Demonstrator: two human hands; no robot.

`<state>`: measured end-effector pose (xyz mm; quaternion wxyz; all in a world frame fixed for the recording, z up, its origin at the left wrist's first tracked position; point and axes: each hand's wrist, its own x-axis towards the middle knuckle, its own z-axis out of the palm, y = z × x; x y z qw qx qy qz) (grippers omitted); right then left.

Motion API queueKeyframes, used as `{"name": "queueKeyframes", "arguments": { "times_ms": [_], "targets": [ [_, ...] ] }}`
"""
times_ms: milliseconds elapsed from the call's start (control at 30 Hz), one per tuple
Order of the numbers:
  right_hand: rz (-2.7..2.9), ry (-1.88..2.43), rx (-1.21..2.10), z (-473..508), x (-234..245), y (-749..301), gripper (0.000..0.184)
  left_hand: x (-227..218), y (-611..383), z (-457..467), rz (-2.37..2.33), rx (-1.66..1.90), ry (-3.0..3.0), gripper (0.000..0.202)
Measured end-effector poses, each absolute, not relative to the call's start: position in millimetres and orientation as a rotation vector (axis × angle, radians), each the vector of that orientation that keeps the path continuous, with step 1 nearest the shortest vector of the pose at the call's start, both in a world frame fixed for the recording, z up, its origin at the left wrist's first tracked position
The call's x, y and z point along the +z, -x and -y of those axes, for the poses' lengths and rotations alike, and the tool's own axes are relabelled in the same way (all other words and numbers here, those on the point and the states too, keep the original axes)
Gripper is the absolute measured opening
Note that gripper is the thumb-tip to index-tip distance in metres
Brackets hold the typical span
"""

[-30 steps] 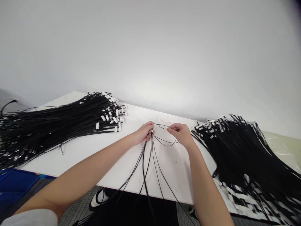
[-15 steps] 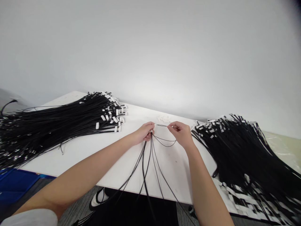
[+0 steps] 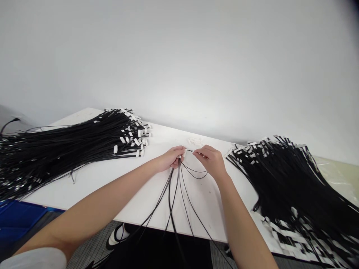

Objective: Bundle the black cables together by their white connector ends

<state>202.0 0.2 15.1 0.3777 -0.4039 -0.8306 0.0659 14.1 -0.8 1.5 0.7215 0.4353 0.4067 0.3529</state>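
Observation:
My left hand [image 3: 171,157] is closed around a small white connector [image 3: 184,152] above the middle of the table. Several thin black wires [image 3: 180,175] hang from the connector over the table's front edge, and some curve in a loop toward the right. With its fingertips pinched, my right hand [image 3: 209,159] holds a thin black wire [image 3: 190,151] just right of the connector. This wire runs between the two hands; whether its tip sits inside the connector is too small to tell.
Black cables [image 3: 84,142] with white connectors are piled on the left of the white table [image 3: 123,179]. Another cable pile [image 3: 294,179] covers the right side. Small white pieces [image 3: 195,141] lie behind my hands. A blue container [image 3: 17,220] stands below at left.
My right hand has moved left, closer to the connector, and the stretch of wire between the hands is shorter. My left hand has stayed nearly in place.

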Motion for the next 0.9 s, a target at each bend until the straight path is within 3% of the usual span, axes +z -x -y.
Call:
{"name": "queueKeyframes", "arguments": {
  "times_ms": [900],
  "targets": [
    [2.045, 0.978, 0.223, -1.2, 7.7, -191.8, 0.020, 4.2, -11.6, 4.1, -0.811, 0.753, -1.014, 0.020]
  ]
}}
